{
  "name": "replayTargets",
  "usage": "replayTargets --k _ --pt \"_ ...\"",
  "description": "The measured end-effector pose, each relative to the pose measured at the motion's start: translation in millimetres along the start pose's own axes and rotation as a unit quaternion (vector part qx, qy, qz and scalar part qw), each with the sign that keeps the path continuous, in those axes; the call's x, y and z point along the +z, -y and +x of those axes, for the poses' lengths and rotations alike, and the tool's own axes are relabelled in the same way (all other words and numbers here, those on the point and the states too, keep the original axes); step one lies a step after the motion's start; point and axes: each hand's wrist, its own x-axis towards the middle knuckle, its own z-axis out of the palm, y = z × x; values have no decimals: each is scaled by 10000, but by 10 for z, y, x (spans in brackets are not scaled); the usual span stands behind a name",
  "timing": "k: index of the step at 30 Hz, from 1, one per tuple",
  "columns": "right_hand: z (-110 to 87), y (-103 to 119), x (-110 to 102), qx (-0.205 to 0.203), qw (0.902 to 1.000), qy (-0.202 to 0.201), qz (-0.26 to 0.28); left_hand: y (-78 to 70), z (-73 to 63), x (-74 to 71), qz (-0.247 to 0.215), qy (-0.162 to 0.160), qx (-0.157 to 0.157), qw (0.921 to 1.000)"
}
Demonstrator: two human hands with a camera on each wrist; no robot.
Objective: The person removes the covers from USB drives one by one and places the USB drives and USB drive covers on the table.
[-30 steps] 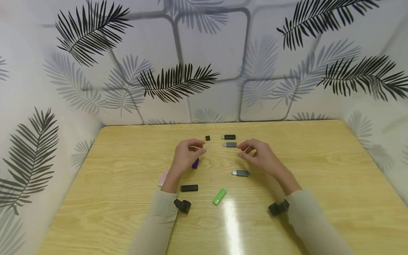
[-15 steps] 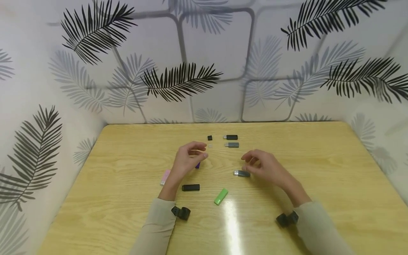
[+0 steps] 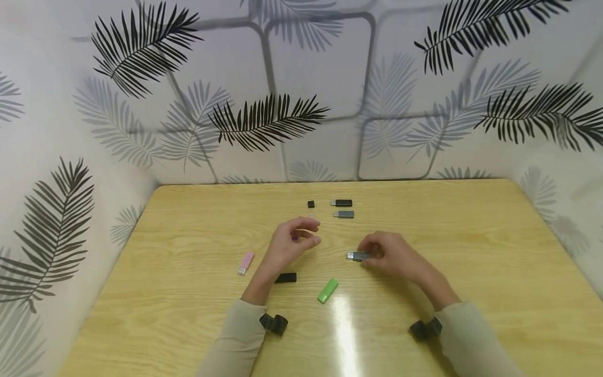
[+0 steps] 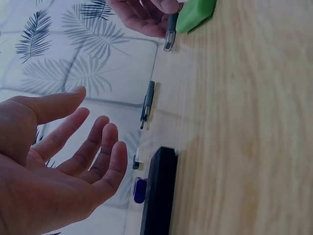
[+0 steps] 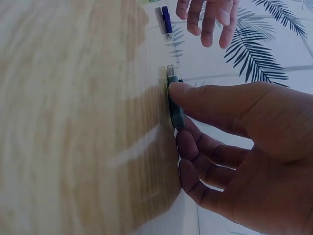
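My right hand (image 3: 398, 256) pinches a dark grey USB stick (image 3: 356, 256) between thumb and fingers, low over the wooden table. The metal plug of the stick points left, and in the right wrist view the thumb lies across the stick (image 5: 174, 110). My left hand (image 3: 293, 243) hovers with relaxed, slightly bent fingers and holds nothing. Beneath it is a purple USB stick (image 4: 140, 190), mostly hidden in the head view. A black USB stick (image 3: 287, 277), partly covered by the left wrist, lies nearer the front.
At the back are a black USB stick (image 3: 342, 203), a grey one (image 3: 345, 214) and a small black cap (image 3: 311, 204). A pink USB stick (image 3: 246, 263) lies to the left, a green one (image 3: 327, 290) at front centre. A patterned wall covering (image 3: 320, 141) borders the table.
My right hand has come down towards me and taken the dark grey USB stick between thumb and fingers. The left hand has shifted slightly right and nearer.
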Motion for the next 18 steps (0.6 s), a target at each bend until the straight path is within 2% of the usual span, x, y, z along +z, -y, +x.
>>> replayTargets --k 12,18 --pt "-18 2 -2 -77 9999 -112 66 -31 -40 203 -15 506 48 9987" --pt "-36 80 -55 -337 9989 -303 92 -59 -58 286 -95 710 165 9973"
